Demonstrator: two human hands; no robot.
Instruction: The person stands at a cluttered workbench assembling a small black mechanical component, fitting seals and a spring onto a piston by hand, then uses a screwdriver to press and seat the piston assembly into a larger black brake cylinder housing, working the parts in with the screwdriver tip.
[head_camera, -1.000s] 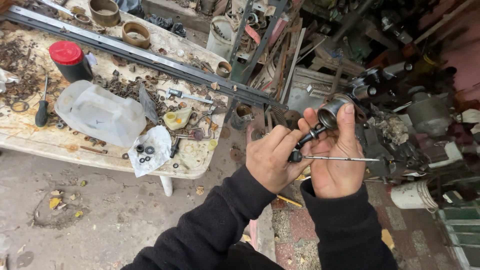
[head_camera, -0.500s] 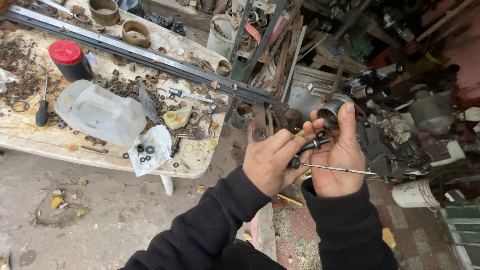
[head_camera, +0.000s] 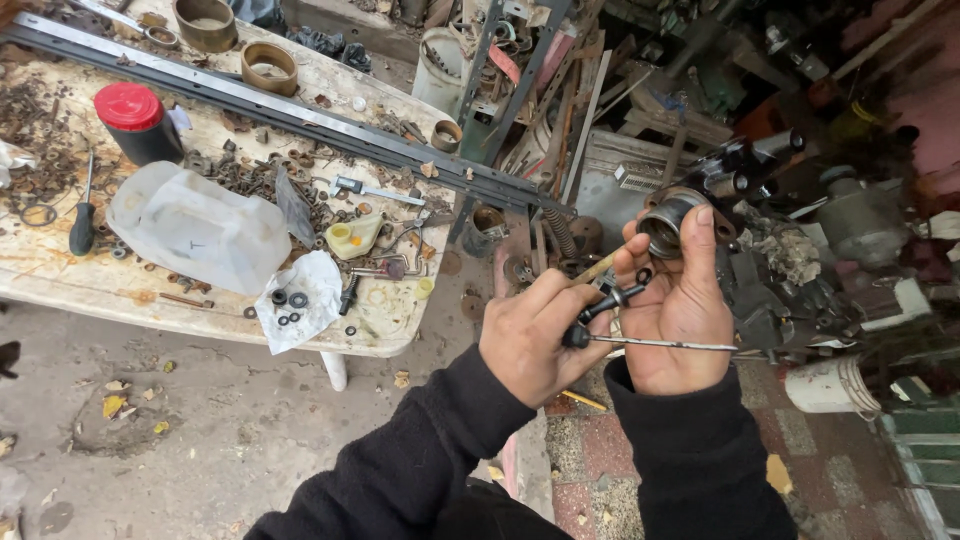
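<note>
Your right hand (head_camera: 680, 310) is wrapped around a short metal cylinder (head_camera: 668, 218), thumb and fingers closed on its body, its open mouth tilted up toward you. It looks like solid steel, so judge it heavy for its size and fully rigid; the skin looks greasy, so expect it to be slick. Your grip low on the barrel, thumb along the side, seems the sound place to hold it, clear of the rim.

Your left hand (head_camera: 535, 335) is closed on a small black-handled tool (head_camera: 600, 305), just left of the right hand and touching it. The tip sits just below the cylinder's mouth. A thin metal rod (head_camera: 665, 344) runs out rightward across your right palm; it looks springy and light, likely to flick if it slips.

Well off to the left of your left hand is the bench (head_camera: 60, 270), carrying a plastic jug (head_camera: 200, 228) and a red-capped can (head_camera: 135, 120).
</note>
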